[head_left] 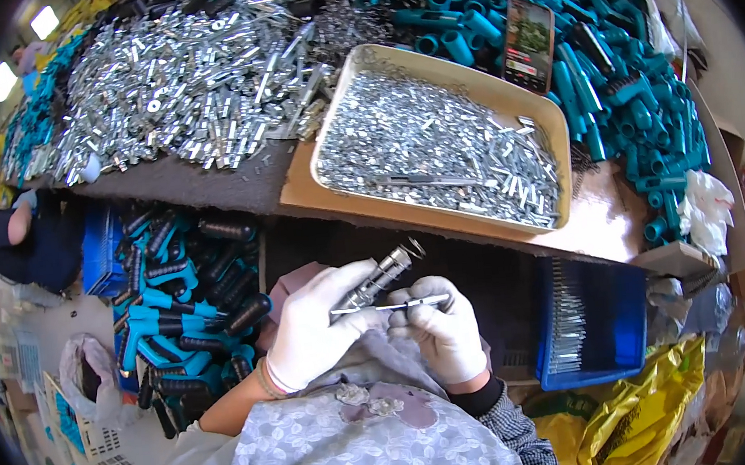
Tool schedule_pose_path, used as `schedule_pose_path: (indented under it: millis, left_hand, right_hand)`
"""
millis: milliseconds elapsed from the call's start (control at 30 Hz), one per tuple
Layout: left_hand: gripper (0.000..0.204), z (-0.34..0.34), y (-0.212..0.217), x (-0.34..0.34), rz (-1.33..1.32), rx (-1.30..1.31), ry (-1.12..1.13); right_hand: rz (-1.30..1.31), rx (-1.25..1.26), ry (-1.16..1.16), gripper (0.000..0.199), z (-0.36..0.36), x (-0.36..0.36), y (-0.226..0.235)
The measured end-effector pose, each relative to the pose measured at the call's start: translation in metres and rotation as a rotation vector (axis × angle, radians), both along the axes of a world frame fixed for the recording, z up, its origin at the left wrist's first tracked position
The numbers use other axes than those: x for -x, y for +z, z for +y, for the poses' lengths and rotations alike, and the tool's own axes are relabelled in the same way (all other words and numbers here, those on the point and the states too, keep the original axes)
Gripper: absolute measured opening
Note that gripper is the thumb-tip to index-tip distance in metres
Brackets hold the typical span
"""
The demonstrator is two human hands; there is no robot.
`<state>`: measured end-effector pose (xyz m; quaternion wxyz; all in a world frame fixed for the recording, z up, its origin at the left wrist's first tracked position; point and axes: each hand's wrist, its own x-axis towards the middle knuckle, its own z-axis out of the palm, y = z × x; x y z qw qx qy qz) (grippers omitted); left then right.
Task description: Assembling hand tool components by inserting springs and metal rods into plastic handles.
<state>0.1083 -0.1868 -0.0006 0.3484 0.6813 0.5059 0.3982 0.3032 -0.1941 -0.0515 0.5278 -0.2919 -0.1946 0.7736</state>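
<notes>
Left hand grips metal cylinder | right hand pinches thin pin | tan tray — small silver parts

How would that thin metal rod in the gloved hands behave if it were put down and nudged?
The thin metal rod looks straight and shiny, so probably stiff, and slippery against the white gloves. Round and slim, it would likely roll if nudged. The right hand pinches it while the left hand holds a metal tube, suggesting it is light.
</notes>
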Motion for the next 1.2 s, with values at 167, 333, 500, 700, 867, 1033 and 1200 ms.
schedule_pose_path:
  millis: [167, 333, 500, 700, 867, 1033, 1200]
  left_hand:
    - [0.043, -0.001, 0.014, 0.019, -0.094, 0.178, 0.201]
    - [0.041, 0.001, 0.006, 0.025, -0.117, 0.198, 0.208]
    - [0.039, 0.007, 0.004, 0.034, -0.030, -0.007, 0.065]
    - [0.040, 0.006, -0.003, 0.042, 0.011, -0.183, -0.009]
    - [0.040, 0.003, 0.001, 0.056, 0.061, -0.141, -0.046]
    - [0.034, 0.005, -0.003, 0.068, 0.125, -0.144, -0.079]
    - [0.029, 0.004, 0.000, 0.058, 0.172, -0.180, -0.167]
  right_hand:
    - [-0.257, -0.078, 0.177, 0.028, 0.007, 0.011, 0.020]
    - [-0.521, -0.202, 0.208, 0.026, 0.008, 0.015, 0.023]
    - [-0.506, -0.115, 0.262, 0.024, 0.012, 0.016, 0.027]
    - [-0.507, -0.084, 0.315, 0.020, 0.016, 0.021, 0.018]
    - [-0.806, -0.119, 0.145, 0.017, 0.020, -0.006, 0.033]
    - [-0.836, -0.148, -0.054, 0.007, 0.022, -0.045, 0.066]
    - [-1.023, -0.263, 0.232, 0.013, 0.026, -0.031, 0.088]
